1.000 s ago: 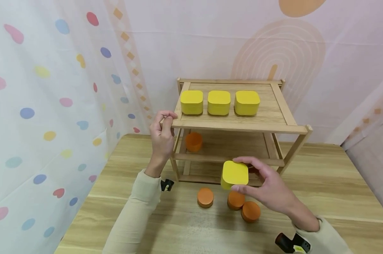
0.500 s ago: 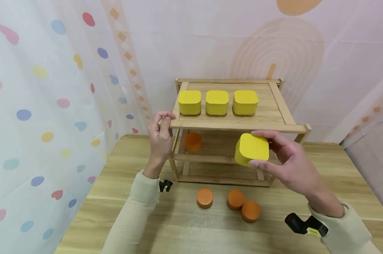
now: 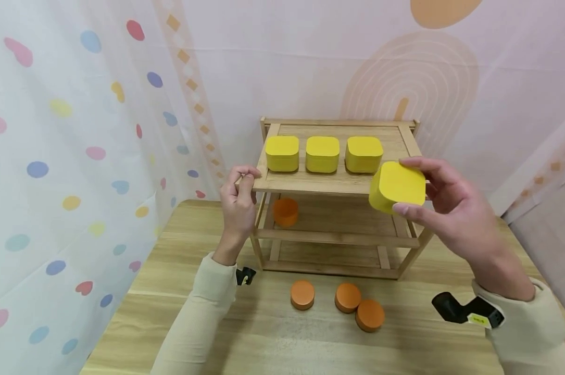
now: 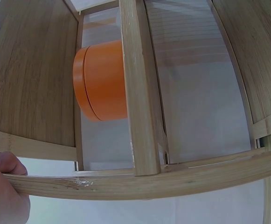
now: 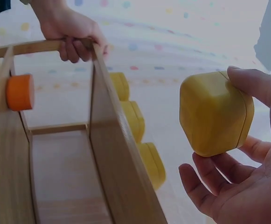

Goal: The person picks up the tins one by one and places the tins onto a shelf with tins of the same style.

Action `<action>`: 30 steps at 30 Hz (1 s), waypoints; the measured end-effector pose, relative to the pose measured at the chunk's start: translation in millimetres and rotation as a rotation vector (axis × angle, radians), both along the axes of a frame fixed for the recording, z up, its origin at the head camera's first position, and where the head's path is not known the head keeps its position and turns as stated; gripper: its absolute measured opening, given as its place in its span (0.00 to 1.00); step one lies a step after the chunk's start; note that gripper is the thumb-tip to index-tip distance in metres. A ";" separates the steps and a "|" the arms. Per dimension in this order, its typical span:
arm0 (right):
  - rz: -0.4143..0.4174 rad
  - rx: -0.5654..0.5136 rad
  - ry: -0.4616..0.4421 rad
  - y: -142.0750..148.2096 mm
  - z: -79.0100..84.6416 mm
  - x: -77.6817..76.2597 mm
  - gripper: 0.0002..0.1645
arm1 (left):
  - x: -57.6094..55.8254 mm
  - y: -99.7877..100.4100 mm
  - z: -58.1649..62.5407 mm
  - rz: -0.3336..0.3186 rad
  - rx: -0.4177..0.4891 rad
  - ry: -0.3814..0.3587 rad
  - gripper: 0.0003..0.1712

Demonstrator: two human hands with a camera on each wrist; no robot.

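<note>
My right hand (image 3: 465,213) pinches a yellow square box with rounded corners (image 3: 401,185) between thumb and fingers, in front of the shelf's top right front edge. In the right wrist view the same yellow box (image 5: 214,114) shows a lid seam and hangs apart from the shelf. My left hand (image 3: 239,203) grips the front left corner of the wooden shelf rack (image 3: 310,183); its fingers curl round the rail, as the right wrist view also shows. On the top tier stand three more yellow boxes (image 3: 322,154) in a row, left to middle.
A round orange tin (image 3: 286,212) stands on the middle tier at the left. Three orange round tins (image 3: 302,295) sit on the wooden table (image 3: 207,323) before the rack, two of them close together at the right. Patterned curtains (image 3: 99,130) hang behind and at the left.
My right hand has carried the yellow box up and to the right, from above the orange tins to the top tier's front edge. My left hand stays on the shelf corner.
</note>
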State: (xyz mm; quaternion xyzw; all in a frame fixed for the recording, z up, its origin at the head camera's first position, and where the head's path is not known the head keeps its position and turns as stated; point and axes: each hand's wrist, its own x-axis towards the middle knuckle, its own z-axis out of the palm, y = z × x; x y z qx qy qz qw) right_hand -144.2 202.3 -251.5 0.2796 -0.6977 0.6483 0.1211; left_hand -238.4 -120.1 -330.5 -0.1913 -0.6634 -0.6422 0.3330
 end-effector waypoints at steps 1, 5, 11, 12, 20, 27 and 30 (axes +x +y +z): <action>-0.004 -0.001 -0.006 1.4 1.6 -0.9 0.36 | 0.0 -0.2 -0.2 0.001 -0.001 0.000 0.14; 0.004 -0.002 -0.003 6.7 7.6 -7.0 0.34 | -0.3 -0.6 -0.1 0.002 -0.004 0.003 0.14; -0.013 -0.040 -0.006 10.3 14.8 -19.7 0.31 | -0.6 -0.4 0.7 0.003 -0.002 0.010 0.14; -0.012 -0.050 -0.009 11.0 15.5 -21.6 0.31 | -0.4 -0.2 0.8 0.003 -0.002 0.007 0.14; 0.014 -0.135 -0.058 18.9 22.7 -32.0 0.30 | 0.0 1.4 1.5 0.005 -0.003 0.005 0.14; 0.017 -0.180 -0.103 25.7 25.7 -40.4 0.30 | -0.1 3.3 2.0 -0.006 0.003 0.003 0.14; 0.028 -0.193 -0.111 28.0 25.0 -45.3 0.30 | -0.1 4.1 1.9 -0.002 0.001 0.000 0.14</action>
